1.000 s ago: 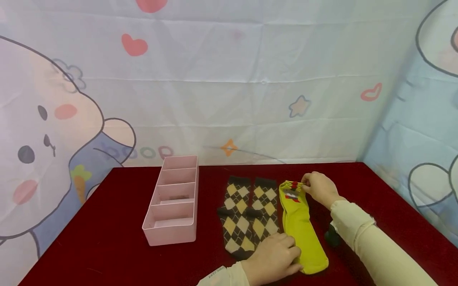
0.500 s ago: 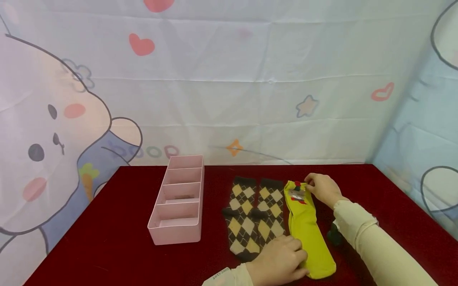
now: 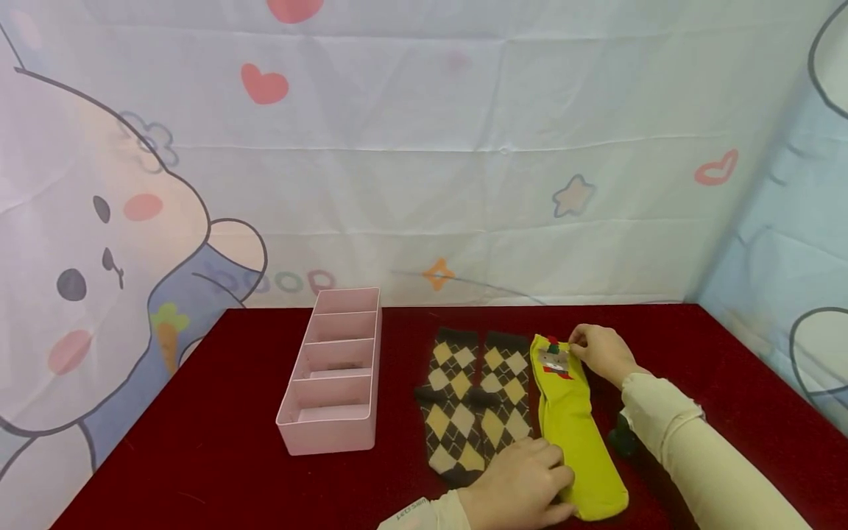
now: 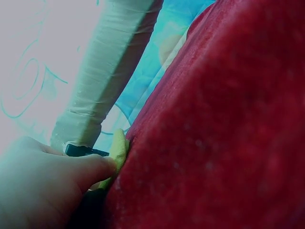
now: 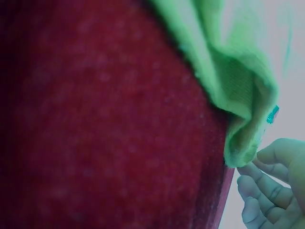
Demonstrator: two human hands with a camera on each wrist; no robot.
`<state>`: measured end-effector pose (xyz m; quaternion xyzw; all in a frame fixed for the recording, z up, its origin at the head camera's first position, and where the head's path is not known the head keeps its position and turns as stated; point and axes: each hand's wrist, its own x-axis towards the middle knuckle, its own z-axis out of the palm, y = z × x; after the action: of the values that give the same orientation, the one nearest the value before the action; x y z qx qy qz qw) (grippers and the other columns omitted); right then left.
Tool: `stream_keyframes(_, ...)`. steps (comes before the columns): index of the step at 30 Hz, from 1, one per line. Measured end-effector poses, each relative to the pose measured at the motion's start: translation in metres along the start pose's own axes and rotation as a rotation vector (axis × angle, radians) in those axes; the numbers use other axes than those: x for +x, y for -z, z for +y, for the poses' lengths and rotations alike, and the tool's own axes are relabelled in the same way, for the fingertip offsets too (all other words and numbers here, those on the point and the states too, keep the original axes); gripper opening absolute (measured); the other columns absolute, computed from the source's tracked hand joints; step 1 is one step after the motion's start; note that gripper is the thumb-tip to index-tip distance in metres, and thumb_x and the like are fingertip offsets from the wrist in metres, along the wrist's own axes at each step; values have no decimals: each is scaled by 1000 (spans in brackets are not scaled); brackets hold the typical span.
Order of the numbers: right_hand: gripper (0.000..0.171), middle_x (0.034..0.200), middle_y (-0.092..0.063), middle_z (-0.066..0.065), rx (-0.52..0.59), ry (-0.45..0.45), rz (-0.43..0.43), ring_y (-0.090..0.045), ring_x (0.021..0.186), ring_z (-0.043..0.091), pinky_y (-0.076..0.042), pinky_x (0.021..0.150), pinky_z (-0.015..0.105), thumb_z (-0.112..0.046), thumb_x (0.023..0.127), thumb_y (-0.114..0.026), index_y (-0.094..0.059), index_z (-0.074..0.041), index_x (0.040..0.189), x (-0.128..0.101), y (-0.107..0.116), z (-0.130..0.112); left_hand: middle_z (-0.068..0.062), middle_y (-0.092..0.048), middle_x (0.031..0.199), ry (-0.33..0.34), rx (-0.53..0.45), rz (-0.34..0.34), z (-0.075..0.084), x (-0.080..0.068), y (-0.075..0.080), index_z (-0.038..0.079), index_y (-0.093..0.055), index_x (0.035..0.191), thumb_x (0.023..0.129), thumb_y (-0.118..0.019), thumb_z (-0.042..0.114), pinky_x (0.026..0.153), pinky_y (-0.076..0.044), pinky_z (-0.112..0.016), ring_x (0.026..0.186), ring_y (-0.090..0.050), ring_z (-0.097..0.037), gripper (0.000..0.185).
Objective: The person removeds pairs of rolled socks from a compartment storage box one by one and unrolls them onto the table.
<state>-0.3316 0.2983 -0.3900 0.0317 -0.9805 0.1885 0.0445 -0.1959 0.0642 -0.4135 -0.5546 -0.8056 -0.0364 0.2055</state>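
Note:
A yellow sock (image 3: 575, 434) with an animal face printed near its cuff lies lengthwise on the red cloth. At the cuff's right corner, my right hand (image 3: 601, 355) pinches the fabric between thumb and fingertips; the right wrist view shows this corner of the sock (image 5: 243, 95) close up. My left hand (image 3: 520, 486) grips the left edge near the toe, its thumb against the yellow fabric (image 4: 119, 148) in the left wrist view. To the left lie two dark argyle socks (image 3: 453, 397) (image 3: 506, 383) side by side, the nearer end of the right one hidden behind my left hand.
A pink box (image 3: 331, 434) with several compartments stands left of the socks. A small dark green object (image 3: 623, 436) lies beside my right sleeve, partly hidden. Behind the red-covered table (image 3: 199, 442) hangs a printed curtain (image 3: 397, 184).
The yellow sock's bunched cuff has been spread flatter, so its printed face shows more fully. Both hands keep their hold. The head view has shifted slightly.

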Motion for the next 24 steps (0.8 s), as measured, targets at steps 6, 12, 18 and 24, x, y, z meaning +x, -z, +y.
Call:
stream_keyframes(6,24,100,-68,22,39,4,-39,-63,79,24,-56,72,38,-13,91,-61,-63,5,107,1,-2,1,14,-52,80,-5,17,11,1,-1,-1,27,-66,88,88,-61,52,63,-29,-8,72,-43,2,26)
stream_keyframes(12,26,97,-68,21,55,28,-50,-63,80,24,-57,75,39,-14,89,-64,-63,6,106,-1,-2,1,13,-53,83,-10,5,1,0,-1,-2,27,-66,91,89,-61,50,65,-31,-8,75,-44,1,24)
stream_keyframes(18,29,96,-68,18,77,68,-59,-62,80,22,-56,74,38,-18,87,-67,-64,4,106,-3,-2,3,13,-56,87,-9,-15,-16,-1,0,-1,26,-67,94,90,-62,46,69,-34,-8,78,-47,1,20)
stream_keyframes(24,26,93,-68,14,77,95,-58,-59,77,18,-53,71,35,-19,88,-67,-66,1,104,-2,-2,5,13,-57,86,0,0,-12,0,0,-1,27,-68,95,91,-63,41,70,-35,-8,79,-49,1,16)
